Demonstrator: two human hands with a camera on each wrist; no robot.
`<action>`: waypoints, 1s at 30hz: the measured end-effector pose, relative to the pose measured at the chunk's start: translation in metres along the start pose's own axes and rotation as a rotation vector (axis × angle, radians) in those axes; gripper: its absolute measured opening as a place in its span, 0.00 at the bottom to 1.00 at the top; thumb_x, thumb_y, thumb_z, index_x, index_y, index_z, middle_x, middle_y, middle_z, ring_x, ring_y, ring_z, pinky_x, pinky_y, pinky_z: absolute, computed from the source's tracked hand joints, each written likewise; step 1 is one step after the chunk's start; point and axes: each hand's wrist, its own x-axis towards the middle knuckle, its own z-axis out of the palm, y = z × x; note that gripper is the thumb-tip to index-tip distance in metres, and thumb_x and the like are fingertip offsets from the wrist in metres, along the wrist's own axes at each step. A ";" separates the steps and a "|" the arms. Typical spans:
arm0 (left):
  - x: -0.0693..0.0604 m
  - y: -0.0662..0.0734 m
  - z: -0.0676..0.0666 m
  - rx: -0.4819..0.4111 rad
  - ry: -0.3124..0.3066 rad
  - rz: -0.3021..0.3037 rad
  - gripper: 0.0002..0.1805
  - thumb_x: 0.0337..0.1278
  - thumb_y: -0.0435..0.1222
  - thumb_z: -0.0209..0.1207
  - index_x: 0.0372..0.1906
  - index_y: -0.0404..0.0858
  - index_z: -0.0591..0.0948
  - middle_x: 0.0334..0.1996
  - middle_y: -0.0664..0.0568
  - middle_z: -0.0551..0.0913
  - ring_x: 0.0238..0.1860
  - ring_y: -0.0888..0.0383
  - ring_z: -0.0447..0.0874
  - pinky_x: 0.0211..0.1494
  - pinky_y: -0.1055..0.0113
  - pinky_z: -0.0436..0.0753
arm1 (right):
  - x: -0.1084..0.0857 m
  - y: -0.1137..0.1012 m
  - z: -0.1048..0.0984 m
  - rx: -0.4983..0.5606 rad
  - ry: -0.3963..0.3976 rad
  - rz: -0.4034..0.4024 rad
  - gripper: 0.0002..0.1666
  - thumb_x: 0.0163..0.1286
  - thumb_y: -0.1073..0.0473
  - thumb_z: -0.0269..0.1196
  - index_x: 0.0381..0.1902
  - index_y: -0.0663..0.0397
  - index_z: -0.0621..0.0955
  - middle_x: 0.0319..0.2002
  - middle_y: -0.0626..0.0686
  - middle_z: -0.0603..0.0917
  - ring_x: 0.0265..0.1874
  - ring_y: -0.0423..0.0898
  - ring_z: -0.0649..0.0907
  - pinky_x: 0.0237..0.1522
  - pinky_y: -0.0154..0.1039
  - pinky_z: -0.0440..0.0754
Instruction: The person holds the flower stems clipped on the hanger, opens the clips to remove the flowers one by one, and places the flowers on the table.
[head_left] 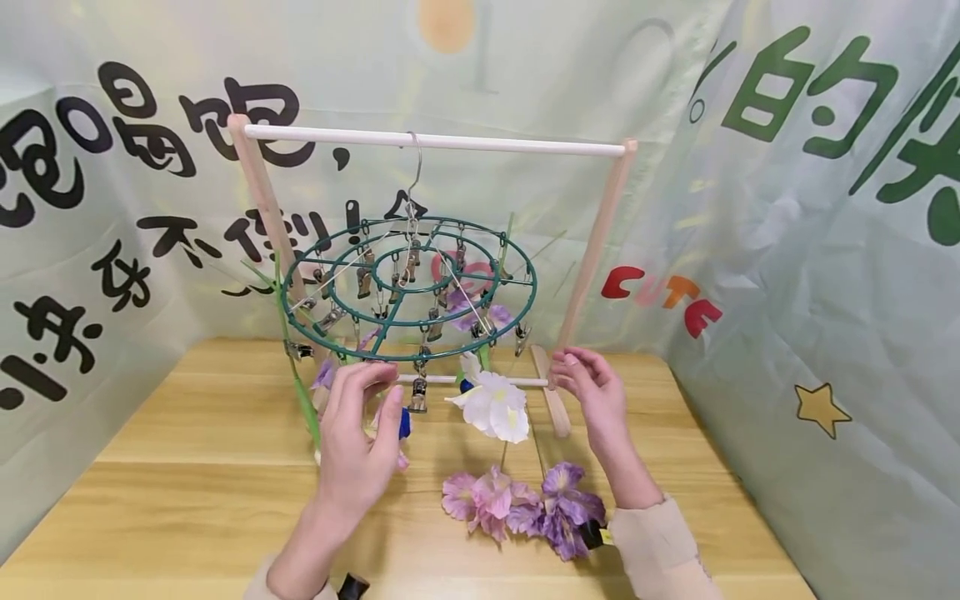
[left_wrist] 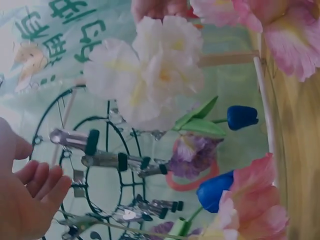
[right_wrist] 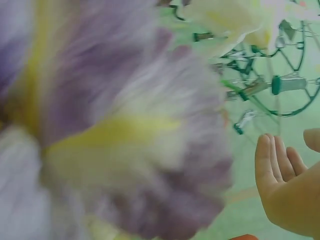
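The round green clip hanger point(head_left: 411, 290) hangs from the white rod point(head_left: 517, 144), its broad ring just beyond the left hand point(head_left: 360, 433) and farther from the right hand point(head_left: 596, 392), both with thumb and fingers apart, gripping nothing visible.

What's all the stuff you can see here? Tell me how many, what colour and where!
Wooden stand: one, pale wood with white rods, on the table
Round rack: one, green, hung from the top rod
Clips: more than ten, silvery, on the rack
White flower cluster: one, by the rack's front edge
Pink flowers: at least two, around the rack
Purple flowers: at least three, around the rack
Blue flowers: two, around the rack
Table: one, yellowish wood, underneath
Star: one, gold, on the right cloth
Left hand: one, bare, near the rack's front
Right hand: one, bare, by the stand's right side
Sleeves: two, beige, below the hands
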 end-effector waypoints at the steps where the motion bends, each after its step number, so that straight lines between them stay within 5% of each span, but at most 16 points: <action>1: 0.001 0.002 0.001 0.009 0.020 0.042 0.13 0.68 0.23 0.58 0.54 0.23 0.78 0.49 0.36 0.79 0.51 0.45 0.81 0.63 0.71 0.80 | 0.001 -0.002 0.001 0.018 0.019 -0.020 0.17 0.80 0.63 0.59 0.59 0.73 0.76 0.44 0.49 0.90 0.43 0.47 0.89 0.50 0.39 0.88; 7: 0.011 0.022 0.017 0.026 0.083 0.212 0.17 0.78 0.36 0.54 0.52 0.22 0.79 0.46 0.34 0.80 0.48 0.42 0.80 0.58 0.70 0.78 | 0.008 -0.014 0.010 0.148 0.110 -0.083 0.13 0.80 0.61 0.60 0.54 0.66 0.78 0.45 0.53 0.88 0.43 0.48 0.88 0.49 0.38 0.88; 13: 0.018 0.039 0.046 -0.018 -0.045 0.232 0.13 0.74 0.31 0.54 0.53 0.25 0.79 0.47 0.38 0.81 0.48 0.45 0.82 0.60 0.65 0.82 | 0.018 -0.021 0.014 0.247 0.116 -0.077 0.13 0.79 0.59 0.61 0.53 0.62 0.80 0.46 0.55 0.88 0.43 0.47 0.88 0.50 0.38 0.88; 20: 0.022 0.047 0.082 0.108 -0.333 0.079 0.15 0.72 0.35 0.59 0.59 0.35 0.81 0.56 0.46 0.82 0.52 0.51 0.85 0.51 0.64 0.88 | 0.029 -0.021 0.013 0.257 0.066 -0.008 0.15 0.79 0.61 0.61 0.56 0.67 0.78 0.46 0.56 0.89 0.41 0.47 0.89 0.51 0.37 0.88; 30: 0.031 0.034 0.114 0.339 -0.518 -0.250 0.25 0.76 0.48 0.56 0.67 0.36 0.77 0.59 0.44 0.85 0.60 0.46 0.83 0.58 0.51 0.85 | 0.037 -0.006 0.013 0.163 -0.147 0.129 0.29 0.82 0.58 0.57 0.72 0.72 0.69 0.55 0.51 0.89 0.48 0.45 0.89 0.61 0.40 0.83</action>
